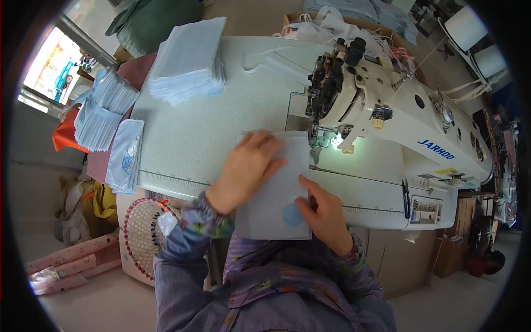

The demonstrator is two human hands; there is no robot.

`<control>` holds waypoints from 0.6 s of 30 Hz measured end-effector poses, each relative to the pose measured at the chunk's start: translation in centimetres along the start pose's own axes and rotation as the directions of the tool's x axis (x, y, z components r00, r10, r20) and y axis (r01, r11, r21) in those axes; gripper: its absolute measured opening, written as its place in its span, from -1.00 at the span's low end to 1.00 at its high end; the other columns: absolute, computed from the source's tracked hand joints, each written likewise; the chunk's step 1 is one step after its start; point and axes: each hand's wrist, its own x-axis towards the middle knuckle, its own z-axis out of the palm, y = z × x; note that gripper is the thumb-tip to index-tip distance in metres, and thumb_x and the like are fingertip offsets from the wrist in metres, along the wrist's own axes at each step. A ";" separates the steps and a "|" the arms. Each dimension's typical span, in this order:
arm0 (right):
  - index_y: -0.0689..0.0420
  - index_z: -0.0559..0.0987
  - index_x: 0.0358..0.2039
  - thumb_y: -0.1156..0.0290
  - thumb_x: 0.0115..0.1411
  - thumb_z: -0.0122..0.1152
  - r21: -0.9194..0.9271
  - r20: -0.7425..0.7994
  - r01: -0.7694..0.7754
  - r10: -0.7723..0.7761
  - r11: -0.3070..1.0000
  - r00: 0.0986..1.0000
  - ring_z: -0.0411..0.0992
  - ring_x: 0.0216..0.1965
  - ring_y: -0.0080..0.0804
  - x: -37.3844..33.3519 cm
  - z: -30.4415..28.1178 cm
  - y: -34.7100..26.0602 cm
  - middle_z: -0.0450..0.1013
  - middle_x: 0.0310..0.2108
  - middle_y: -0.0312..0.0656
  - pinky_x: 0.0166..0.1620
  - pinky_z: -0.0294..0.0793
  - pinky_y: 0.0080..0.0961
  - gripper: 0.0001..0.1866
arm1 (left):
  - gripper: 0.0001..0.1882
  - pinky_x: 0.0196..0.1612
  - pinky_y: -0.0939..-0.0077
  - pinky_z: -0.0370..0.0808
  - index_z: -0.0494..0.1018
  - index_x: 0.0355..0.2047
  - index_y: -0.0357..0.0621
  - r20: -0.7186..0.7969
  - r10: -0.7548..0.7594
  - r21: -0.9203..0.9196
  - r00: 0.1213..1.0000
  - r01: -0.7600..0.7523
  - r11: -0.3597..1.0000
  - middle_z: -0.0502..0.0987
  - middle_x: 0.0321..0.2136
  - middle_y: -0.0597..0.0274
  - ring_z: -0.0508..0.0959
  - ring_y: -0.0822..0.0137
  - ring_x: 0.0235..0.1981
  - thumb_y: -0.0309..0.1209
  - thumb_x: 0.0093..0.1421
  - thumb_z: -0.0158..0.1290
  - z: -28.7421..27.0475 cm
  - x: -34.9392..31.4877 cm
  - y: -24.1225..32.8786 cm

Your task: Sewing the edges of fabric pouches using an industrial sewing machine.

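Note:
A pale white-blue fabric piece (271, 199) with a light-blue round patch (293, 215) lies partly on the sewing table and hangs over its front edge. My left hand (249, 166) rests over its upper left part, thumb apart from the fingers; the fingertips are slightly blurred. At the right edge of the fabric, my right hand (327, 214) grips it, thumb and forefinger on top and the other fingers curled and partly hidden. Just right of the fabric's top stands the presser foot (316, 155) of a white sewing machine (381, 105), its lamp lit.
A tall stack of pale fabric pieces (185, 63) sits at the back left. Bundled pieces (102, 113) and a printed piece (124, 157) lie further left. Black tweezers (406, 199) rest at the table's right. A woven basket (141, 235) is below left; a box of straps (326, 25) stands behind.

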 end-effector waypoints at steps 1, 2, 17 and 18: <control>0.21 0.57 0.35 0.52 0.33 0.40 0.000 -0.005 -0.002 0.002 1.000 1.000 0.40 -0.50 -0.48 0.0 0.1 0.0 0.40 -0.48 -0.16 -0.35 0.46 -0.47 -0.43 | -0.68 0.06 0.07 0.58 0.63 -0.07 -0.12 -0.086 0.002 0.089 0.996 0.006 0.996 0.61 -0.14 0.07 0.61 -0.10 -0.05 -0.28 0.24 0.38 1.4 1.2 -1.2; 0.21 0.57 0.35 0.52 0.33 0.39 -0.001 -0.013 -0.008 0.008 1.000 1.000 0.39 -0.51 -0.47 -0.1 0.2 0.1 0.40 -0.47 -0.16 -0.36 0.46 -0.45 -0.43 | -0.68 0.06 0.07 0.58 0.63 -0.07 -0.12 -0.080 0.005 0.081 0.997 0.001 0.997 0.61 -0.14 0.07 0.61 -0.10 -0.05 -0.28 0.24 0.38 2.2 2.1 -1.7; 0.20 0.57 0.33 0.49 0.31 0.40 -0.065 -0.116 0.097 -0.104 0.993 0.988 0.46 -0.48 -0.21 -0.5 1.1 0.1 0.61 -0.17 0.03 -0.32 0.49 -0.29 -0.43 | -0.75 -0.23 -0.06 0.60 0.59 -0.27 -0.16 0.127 -0.166 -0.082 0.978 0.177 0.981 0.68 -0.30 0.00 0.69 -0.20 -0.27 -0.23 0.37 0.28 3.5 3.8 -2.6; 0.20 0.57 0.33 0.49 0.31 0.40 -0.063 -0.117 0.097 -0.104 0.993 0.988 0.46 -0.48 -0.21 -0.5 1.1 0.1 0.61 -0.17 0.03 -0.32 0.49 -0.29 -0.43 | -0.75 -0.23 -0.07 0.60 0.59 -0.26 -0.16 0.111 -0.161 -0.053 0.981 0.167 0.984 0.69 -0.31 0.00 0.69 -0.19 -0.29 -0.22 0.37 0.28 3.8 3.8 -2.6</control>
